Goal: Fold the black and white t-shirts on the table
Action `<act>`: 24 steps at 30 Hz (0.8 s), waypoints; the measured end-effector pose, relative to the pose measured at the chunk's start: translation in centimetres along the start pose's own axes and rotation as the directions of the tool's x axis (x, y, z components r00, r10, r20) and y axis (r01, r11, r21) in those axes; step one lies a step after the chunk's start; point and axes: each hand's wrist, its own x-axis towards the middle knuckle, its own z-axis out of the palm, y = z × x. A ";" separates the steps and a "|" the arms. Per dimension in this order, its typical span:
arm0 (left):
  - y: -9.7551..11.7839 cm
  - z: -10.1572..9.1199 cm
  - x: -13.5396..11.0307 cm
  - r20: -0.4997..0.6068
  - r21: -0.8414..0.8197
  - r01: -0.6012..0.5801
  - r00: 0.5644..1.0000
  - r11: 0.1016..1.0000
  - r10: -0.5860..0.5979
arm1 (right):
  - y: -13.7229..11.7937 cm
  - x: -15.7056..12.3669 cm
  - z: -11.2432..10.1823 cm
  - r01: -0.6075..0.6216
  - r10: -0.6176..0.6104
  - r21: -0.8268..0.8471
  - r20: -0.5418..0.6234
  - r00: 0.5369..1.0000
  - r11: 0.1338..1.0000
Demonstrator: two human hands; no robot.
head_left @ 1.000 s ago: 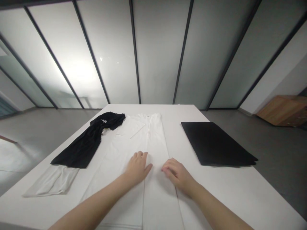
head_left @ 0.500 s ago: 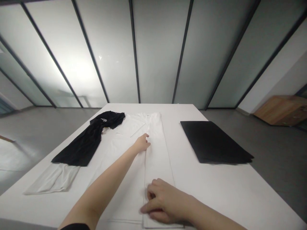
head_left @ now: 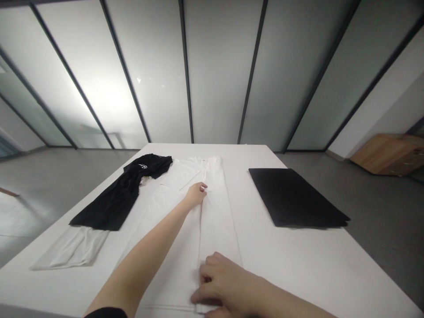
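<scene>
A white T-shirt (head_left: 215, 212) lies lengthwise on the white table (head_left: 298, 260), its right side folded inward along a straight crease. My left hand (head_left: 196, 194) reaches far forward and rests on the shirt near the crease, fingers curled onto the fabric's edge in a pinch. My right hand (head_left: 221, 287) lies near the bottom hem, fingers bent and pressing on the folded edge close to me. A black garment (head_left: 119, 198) lies to the left, partly over a white cloth (head_left: 73, 249).
A flat black folded stack (head_left: 294, 198) sits on the table's right side. Frosted glass panels with dark frames stand behind the table. A wooden cabinet (head_left: 387, 152) is on the floor at far right.
My left hand slid forward up the crease toward the collar end. My right hand drew back toward me to the hem. Over the last half second both barely shifted.
</scene>
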 end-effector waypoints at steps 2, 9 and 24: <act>0.0 0.1 0.2 -0.014 0.003 -0.004 1.000 1.000 0.004 | -0.2 0.1 0.1 -0.001 0.001 0.005 -0.001 1.000 1.000; -0.6 0.1 0.2 -0.085 0.079 -0.055 0.994 0.995 0.062 | -0.2 0.3 0.4 0.027 -0.027 0.012 -0.005 1.000 1.000; 3.1 3.9 -7.7 0.046 0.518 -0.320 0.936 0.793 0.348 | 1.1 0.0 -1.3 -0.099 0.176 0.215 -0.381 0.907 0.972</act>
